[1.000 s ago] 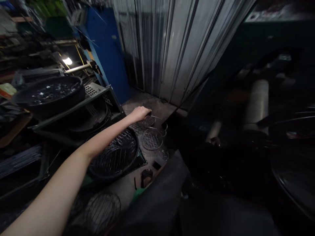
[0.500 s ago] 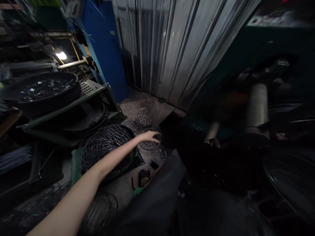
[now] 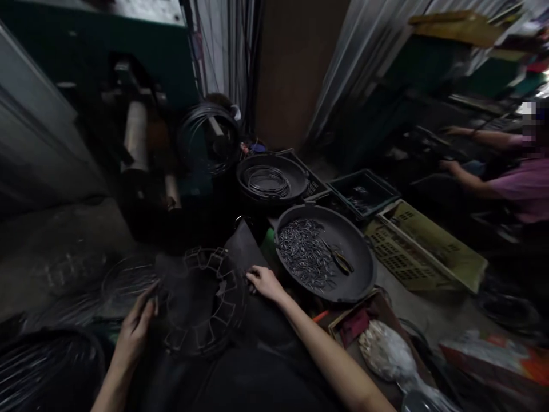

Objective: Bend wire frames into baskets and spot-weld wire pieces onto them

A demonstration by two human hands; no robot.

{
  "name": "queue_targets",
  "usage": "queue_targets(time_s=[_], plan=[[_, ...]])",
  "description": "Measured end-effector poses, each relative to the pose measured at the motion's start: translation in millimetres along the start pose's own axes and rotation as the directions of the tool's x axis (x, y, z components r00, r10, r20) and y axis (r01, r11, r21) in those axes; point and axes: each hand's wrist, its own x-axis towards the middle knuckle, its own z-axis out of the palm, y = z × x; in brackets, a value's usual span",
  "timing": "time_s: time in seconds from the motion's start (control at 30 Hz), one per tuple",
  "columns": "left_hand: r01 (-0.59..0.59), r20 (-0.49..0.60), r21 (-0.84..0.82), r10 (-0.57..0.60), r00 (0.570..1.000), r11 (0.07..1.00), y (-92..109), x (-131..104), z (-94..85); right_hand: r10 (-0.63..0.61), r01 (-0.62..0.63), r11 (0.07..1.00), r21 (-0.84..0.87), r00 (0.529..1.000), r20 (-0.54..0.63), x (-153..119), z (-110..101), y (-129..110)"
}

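Note:
A round wire frame (image 3: 234, 312), with an inner ring joined by short bent wires, is over my lap against dark cloth. My left hand (image 3: 136, 323) is closed at its left rim, thumb towards the fingers; blur softens the contact. On the opposite side, my right hand (image 3: 263, 281) has its fingertips pinched at the faint outer rim. Just beyond that hand sits a wide black pan (image 3: 364, 272) with many small bent metal pieces (image 3: 302, 252) and a pair of pliers (image 3: 342, 261).
Another black pan (image 3: 300, 189) holds a wire coil (image 3: 268, 182). A dark machine (image 3: 137, 131) stands ahead left. Rightward are a yellow crate (image 3: 390, 257), a clear plastic bag (image 3: 384, 349) and a seated person in a pink shirt (image 3: 521, 189). A bin of wires (image 3: 92, 343) is lower left.
The view has swung to the right. My left hand has come back from the round wire pieces on the floor to my lap, and my right hand has come into view beside the wire frame.

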Motion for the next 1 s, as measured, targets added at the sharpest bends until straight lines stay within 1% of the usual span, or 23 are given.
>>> queue_targets(time_s=[0.03, 0.07, 0.1, 0.17, 0.2, 0.3, 0.4, 0.47, 0.53, 0.6, 0.63, 0.7, 0.73, 0.77, 0.8, 0.87, 0.9, 0.93, 0.97, 1.0], plan=[[0.05, -0.011, 0.086, -0.049, 0.999, 0.995, -11.3, -2.4, 1.3, -0.038, 0.036, 0.995, -0.096, 0.999, -0.027, 5.0, 1.2, 0.3], [0.07, -0.038, 0.16, -0.064, 0.997, 0.985, -19.2, -4.5, 3.5, -0.082, 0.071, 0.979, -0.19, 0.995, -0.055, 11.2, 1.8, -0.9], [0.066, -0.073, 0.202, -0.052, 0.996, 0.977, -23.4, -5.8, 6.8, -0.129, 0.101, 0.955, -0.278, 0.988, -0.084, 18.7, 1.5, -3.0], [0.022, -0.146, 0.23, 0.012, 0.989, 0.973, -21.8, -4.0, 15.2, -0.213, 0.142, 0.891, -0.43, 0.97, -0.122, 37.1, 0.0, -7.6], [0.0, -0.161, 0.219, 0.036, 0.986, 0.976, -18.0, -0.7, 19.7, -0.246, 0.155, 0.855, -0.494, 0.961, -0.124, 47.2, -0.2, -9.2], [-0.036, -0.141, 0.194, 0.064, 0.988, 0.98, -8.3, 15.1, 30.4, -0.315, 0.185, 0.744, -0.642, 0.945, -0.093, 73.1, 5.3, -8.3], [-0.051, -0.139, 0.169, 0.076, 0.987, 0.984, -10.3, 26.6, 35.8, -0.369, 0.186, 0.656, -0.732, 0.924, -0.096, 84.7, 13.8, -2.0], [-0.046, -0.168, 0.103, 0.063, 0.984, 0.994, -13.5, 27.1, 36.4, -0.407, 0.173, 0.621, -0.764, 0.905, -0.125, 87.9, 13.5, -0.5], [-0.047, -0.216, 0.025, 0.051, 0.975, 0.999, -12.1, 22.1, 34.5, -0.436, 0.148, 0.608, -0.78, 0.883, -0.172, 91.2, 5.4, -3.4], [-0.066, -0.292, -0.024, 0.056, 0.955, 0.998, -2.8, 13.1, 31.1, -0.447, 0.1, 0.617, -0.78, 0.861, -0.244, 93.8, -8.1, -8.6], [-0.087, -0.34, -0.032, 0.071, 0.938, 0.996, 4.3, 8.3, 29.7, -0.444, 0.069, 0.628, -0.775, 0.85, -0.284, 93.9, -14.4, -10.2], [-0.131, -0.434, -0.035, 0.103, 0.895, 0.991, 19.6, 1.1, 29.9, -0.426, 0.019, 0.65, -0.759, 0.837, -0.344, 88.8, -20.8, -7.7], [-0.144, -0.468, -0.041, 0.108, 0.877, 0.989, 25.7, -0.5, 32.1, -0.415, 0.012, 0.658, -0.753, 0.84, -0.349, 82.7, -19.9, -2.7], [-0.146, -0.492, -0.048, 0.104, 0.864, 0.988, 29.5, -0.6, 35.7, -0.405, 0.018, 0.662, -0.749, 0.85, -0.337, 73.9, -16.5, 4.8], [-0.135, -0.5, -0.051, 0.092, 0.861, 0.989, 30.6, 0.3, 40.6, -0.397, 0.038, 0.661, -0.749, 0.865, -0.307, 62.6, -11.5, 13.9], [-0.086, -0.488, -0.031, 0.06, 0.871, 0.996, 25.3, 3.6, 52.5, -0.364, 0.101, 0.669, -0.736, 0.909, -0.206, 35.6, -2.7, 32.6], [-0.059, -0.47, -0.006, 0.049, 0.881, 0.998, 20.1, 5.0, 58.2, -0.318, 0.123, 0.686, -0.718, 0.937, -0.143, 21.6, -1.7, 39.0], [-0.039, -0.449, 0.02, 0.044, 0.893, 0.999, 14.4, 5.8, 63.0, -0.249, 0.131, 0.709, -0.693, 0.966, -0.072, 8.6, -4.5, 41.2], [-0.032, -0.422, 0.038, 0.045, 0.905, 0.999, 9.0, 6.1, 66.2, -0.174, 0.13, 0.733, -0.668, 0.985, 0.001, -2.8, -11.1, 38.0], [-0.037, -0.393, 0.04, 0.05, 0.918, 0.999, 4.5, 5.9, 67.8, -0.117, 0.129, 0.753, -0.645, 0.991, 0.062, -12.2, -21.0, 28.9]])
